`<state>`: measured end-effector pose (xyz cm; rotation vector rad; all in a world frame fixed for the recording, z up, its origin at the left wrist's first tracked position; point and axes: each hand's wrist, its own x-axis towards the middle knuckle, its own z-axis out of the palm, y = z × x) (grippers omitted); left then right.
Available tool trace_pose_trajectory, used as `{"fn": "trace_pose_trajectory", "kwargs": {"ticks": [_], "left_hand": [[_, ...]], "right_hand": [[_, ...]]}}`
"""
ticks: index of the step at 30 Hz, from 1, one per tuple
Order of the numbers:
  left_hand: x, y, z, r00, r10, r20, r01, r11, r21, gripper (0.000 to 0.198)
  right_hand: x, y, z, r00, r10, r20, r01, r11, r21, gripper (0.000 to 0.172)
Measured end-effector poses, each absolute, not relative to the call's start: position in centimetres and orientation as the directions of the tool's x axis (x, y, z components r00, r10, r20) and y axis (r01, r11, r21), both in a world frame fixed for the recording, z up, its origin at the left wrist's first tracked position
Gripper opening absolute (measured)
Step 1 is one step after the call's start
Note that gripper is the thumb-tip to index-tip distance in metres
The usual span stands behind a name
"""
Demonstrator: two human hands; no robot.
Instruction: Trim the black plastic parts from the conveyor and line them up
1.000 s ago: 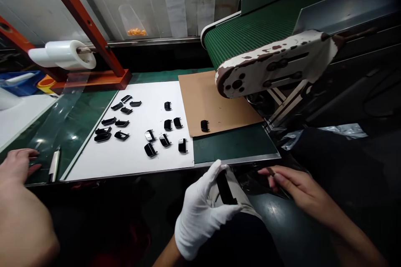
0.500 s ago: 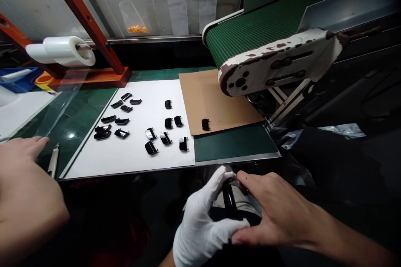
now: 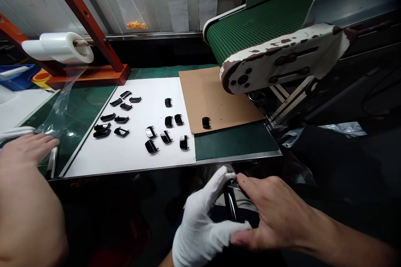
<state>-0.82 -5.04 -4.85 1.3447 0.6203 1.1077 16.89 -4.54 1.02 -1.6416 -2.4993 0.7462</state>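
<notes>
My left hand (image 3: 200, 225), in a white glove, is closed round a small glossy black plastic part (image 3: 231, 206) held upright below the table's front edge. My bare right hand (image 3: 275, 212) reaches in from the right. Its index fingertip is on the top of the same part and its thumb is pressed against the part's lower end, beside the glove. Most of the part is hidden between the two hands.
Several similar black parts (image 3: 151, 147) lie on a white sheet (image 3: 131, 154), and one (image 3: 205, 122) sits on brown cardboard (image 3: 219, 104) under a green conveyor (image 3: 250, 33). A co-worker's bare hand (image 3: 28, 150) rests at left on clear film from a roll (image 3: 59, 46).
My right hand has come left from the dark surface and taken hold of the part in my gloved hand. The co-worker's hand has slid a little further onto the film.
</notes>
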Motion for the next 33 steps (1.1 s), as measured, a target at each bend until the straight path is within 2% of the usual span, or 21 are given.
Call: {"fn": "trace_pose_trajectory", "kwargs": {"ticks": [6,10,20,33], "left_hand": [[-0.7,-5.1,-5.0,0.397,0.891,0.221,-0.283,-0.11,0.953,0.072],[-0.7,-5.1,-5.0,0.403,0.891,0.211,-0.286,-0.097,0.953,0.072],[-0.5,-5.3,-5.2,0.385,0.904,0.184,-0.314,-0.058,0.947,0.07],[-0.6,-5.5,-5.5,0.376,0.922,0.094,-0.288,0.02,0.958,0.07]], "right_hand": [[16.9,-4.8,0.5,-0.443,0.882,-0.159,0.832,0.338,-0.44,0.086],[16.9,-4.9,-0.1,-0.442,0.892,-0.099,0.838,0.371,-0.399,0.091],[16.9,-5.3,-0.6,-0.476,0.864,0.162,0.831,0.503,-0.24,0.087],[16.7,-5.4,-1.0,-0.488,0.835,0.256,0.822,0.538,-0.187,0.078]]}}
